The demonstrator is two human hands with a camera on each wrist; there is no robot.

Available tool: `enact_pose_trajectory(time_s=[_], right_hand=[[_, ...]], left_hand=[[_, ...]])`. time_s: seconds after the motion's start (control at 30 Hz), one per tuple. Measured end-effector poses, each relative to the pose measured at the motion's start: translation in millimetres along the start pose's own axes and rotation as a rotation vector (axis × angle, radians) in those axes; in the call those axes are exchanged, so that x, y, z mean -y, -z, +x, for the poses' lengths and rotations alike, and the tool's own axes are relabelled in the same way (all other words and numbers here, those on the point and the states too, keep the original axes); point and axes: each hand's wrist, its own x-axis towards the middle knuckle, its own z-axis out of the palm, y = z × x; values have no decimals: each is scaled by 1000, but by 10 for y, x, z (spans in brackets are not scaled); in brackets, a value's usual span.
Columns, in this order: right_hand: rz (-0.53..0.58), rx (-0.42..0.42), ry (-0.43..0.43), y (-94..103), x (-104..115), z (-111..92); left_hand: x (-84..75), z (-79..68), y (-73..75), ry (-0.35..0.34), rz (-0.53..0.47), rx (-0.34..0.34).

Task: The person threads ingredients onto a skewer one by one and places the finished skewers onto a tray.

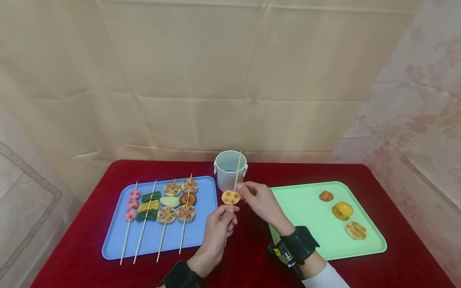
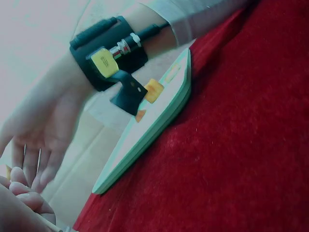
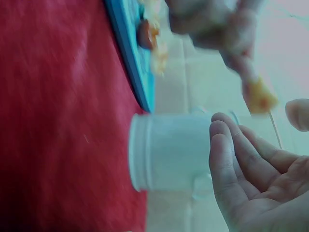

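Note:
My left hand pinches a thin wooden skewer that stands nearly upright. On the skewer, just above the left fingertips, is a flat yellow slice with brown spots; its kind cannot be told. Beside the slice is my right hand, and in the right wrist view its thumb stands apart from its loosely bent fingers, pinching nothing. A green tray to the right holds a small brown piece, a yellow chunk and a lotus root slice.
A white bucket stands behind my hands. Several loaded skewers lie on the blue tray at the left, bearing pink pieces, green and yellow pieces and lotus root slices. Red cloth covers the table.

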Motion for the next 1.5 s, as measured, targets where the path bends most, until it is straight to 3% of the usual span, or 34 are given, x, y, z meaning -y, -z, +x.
enact_pose_trajectory(time_s=[0.17, 0.47, 0.67, 0.87, 1.3, 1.5], right_hand=[[-58, -11, 6, 261, -44, 56], [-226, -37, -2, 878, -329, 57], [-396, -58, -29, 1294, -555, 37], [-495, -8, -64, 1628, -783, -27], [-663, 170, -159, 1862, -1128, -163], [-688, 204, -139, 1888, -1220, -226]], left_hand=[[3, -3, 69, -26, 29, -1], [-1, -40, 171, -43, 92, 13], [22, -47, 203, -49, 114, 33], [45, -34, 220, -48, 116, 41], [51, -28, 251, -34, 127, 50], [63, -24, 249, -32, 123, 56]])
